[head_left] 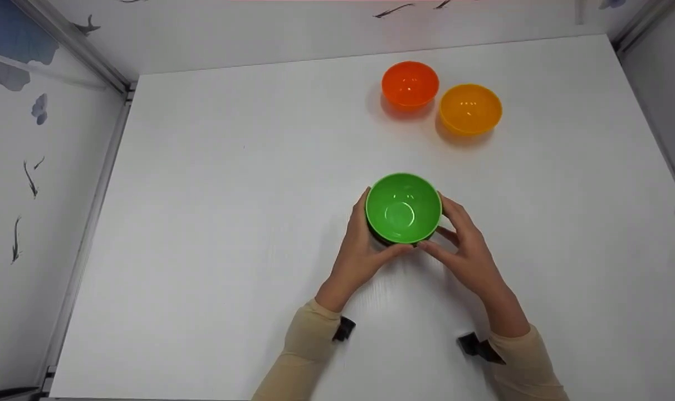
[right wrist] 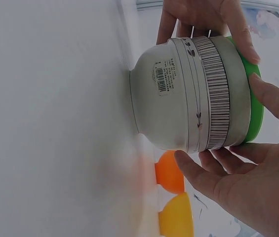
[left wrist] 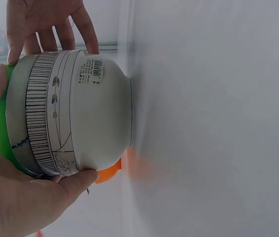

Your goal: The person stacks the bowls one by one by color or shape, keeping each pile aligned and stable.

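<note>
A bright green bowl (head_left: 403,206) sits nested on top of a stack, its round inside facing up. Below it, white bowls (left wrist: 97,118) carry black striped bands and thin drawn lines, and the lowest has a barcode sticker (right wrist: 164,77). My left hand (head_left: 355,259) grips the stack from its left, thumb at the near side. From the other side my right hand (head_left: 474,256) holds it too, fingers spread round the wall and thumb near the green rim. The two thumbs almost meet in front. The stack's base is right at the white table surface.
An orange bowl (head_left: 410,84) and a yellow bowl (head_left: 471,109) stand side by side farther back, right of the middle. The white table (head_left: 204,223) is bounded by a back panel (head_left: 259,33) and side panels with dark printed patterns.
</note>
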`<state>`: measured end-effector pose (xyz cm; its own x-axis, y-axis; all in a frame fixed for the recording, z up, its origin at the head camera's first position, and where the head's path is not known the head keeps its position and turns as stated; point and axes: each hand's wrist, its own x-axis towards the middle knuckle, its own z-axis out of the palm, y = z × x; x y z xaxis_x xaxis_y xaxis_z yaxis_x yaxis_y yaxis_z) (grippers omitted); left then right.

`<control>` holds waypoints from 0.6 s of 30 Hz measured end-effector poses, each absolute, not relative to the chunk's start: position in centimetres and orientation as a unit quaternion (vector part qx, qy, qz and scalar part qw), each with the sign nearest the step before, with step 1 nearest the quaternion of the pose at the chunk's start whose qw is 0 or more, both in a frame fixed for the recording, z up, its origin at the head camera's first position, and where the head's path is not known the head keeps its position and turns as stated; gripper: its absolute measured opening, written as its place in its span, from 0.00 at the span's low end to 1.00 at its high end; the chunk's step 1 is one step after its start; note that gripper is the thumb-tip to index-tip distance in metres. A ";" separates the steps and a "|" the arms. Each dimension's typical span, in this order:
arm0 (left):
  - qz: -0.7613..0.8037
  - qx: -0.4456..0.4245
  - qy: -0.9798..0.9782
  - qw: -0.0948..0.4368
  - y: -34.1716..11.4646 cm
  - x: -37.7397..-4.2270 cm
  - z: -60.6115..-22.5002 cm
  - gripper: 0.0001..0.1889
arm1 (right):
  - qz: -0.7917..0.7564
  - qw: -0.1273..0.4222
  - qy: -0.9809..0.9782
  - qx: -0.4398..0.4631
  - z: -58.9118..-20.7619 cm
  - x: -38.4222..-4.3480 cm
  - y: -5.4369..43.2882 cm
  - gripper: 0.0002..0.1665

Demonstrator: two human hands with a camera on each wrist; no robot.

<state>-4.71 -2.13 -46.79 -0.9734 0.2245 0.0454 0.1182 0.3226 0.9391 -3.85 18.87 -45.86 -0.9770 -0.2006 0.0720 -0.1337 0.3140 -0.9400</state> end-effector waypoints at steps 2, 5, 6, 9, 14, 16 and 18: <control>0.574 0.109 0.810 0.043 -2.1 -4.7 -46.9 0.61 | -0.573 0.028 0.812 -0.103 -45.9 -3.9 18.9 0.52; 0.575 0.114 0.809 0.037 -2.1 -4.8 -46.9 0.60 | -0.568 0.026 0.816 -0.105 -45.8 -3.9 18.9 0.52; 0.577 0.116 0.808 0.035 -2.1 -4.9 -47.0 0.60 | -0.568 0.026 0.816 -0.106 -45.8 -3.9 18.9 0.52; 0.579 0.120 0.806 0.032 -2.2 -4.9 -47.0 0.59 | -0.570 0.027 0.814 -0.109 -45.7 -3.9 18.9 0.51; 0.578 0.120 0.807 0.032 -2.2 -4.9 -47.0 0.59 | -0.569 0.028 0.814 -0.112 -45.8 -3.9 19.0 0.51; 0.576 0.120 0.808 0.032 -2.2 -4.9 -46.9 0.59 | -0.570 0.027 0.814 -0.112 -45.8 -3.9 19.0 0.51; 0.575 0.120 0.809 0.032 -2.2 -4.8 -46.9 0.59 | -0.570 0.028 0.813 -0.112 -45.8 -3.9 19.0 0.51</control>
